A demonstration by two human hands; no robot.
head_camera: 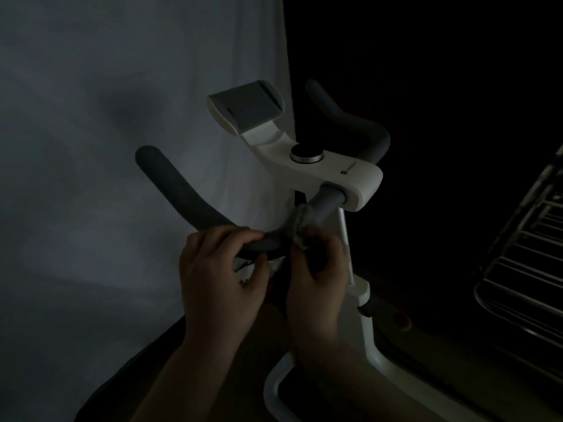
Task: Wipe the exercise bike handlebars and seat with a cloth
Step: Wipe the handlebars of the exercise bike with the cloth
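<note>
The work is under way on the near side of the handlebars, and by my judgement well short of halfway. The left hand is curled closed around the grey foam grip at about 7 o'clock from the white console, apparently steadying the bar. The right hand, just beside it toward 3 o'clock, is closed on a pale cloth bunched around the bar where it bends up toward the console; a bit of cloth also seems to hang under the left hand, though the dim light leaves that uncertain. Whether this near bar is already clean along its length cannot be told. Its long horn rising toward 10 o'clock has no cloth on it, and the far handlebar, curving away at 1 o'clock from the console, is well apart from both hands and looks untouched. The seat is not in view at all, so that part of the job appears still to be done. The tablet holder at 12 o'clock and the resistance knob lie outside the task.
</note>
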